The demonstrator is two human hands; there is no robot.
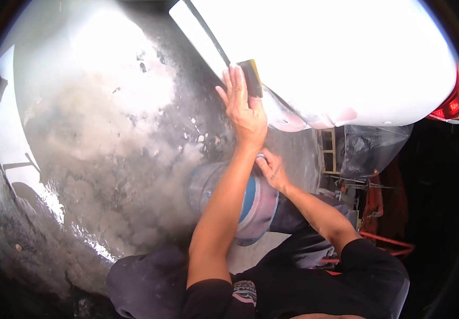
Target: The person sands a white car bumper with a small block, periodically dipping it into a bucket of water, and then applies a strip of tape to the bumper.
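My left hand point(246, 114) reaches up to the white car panel point(346, 58), its fingers stretched along the panel edge. Between thumb and fingers it holds a flat dark sanding block point(251, 78) with a yellow edge, against the bodywork. Lower down, my right hand point(273, 169) is closed, thumb on top, beside a clear plastic bucket point(248, 204) with a blue band. A small pale grey bit shows at its thumb tip; I cannot make out what it is. Pinkish patches point(291, 124) mark the panel's lower edge. My left forearm hides part of the bucket.
A red tail light point(451, 103) sits at the car's right end. Dark plastic sheeting point(373, 149) hangs below the panel. Red metal bars point(386, 242) stand to the right. The concrete floor point(117, 133) is wet and stained. A white panel point(14, 122) lies at far left.
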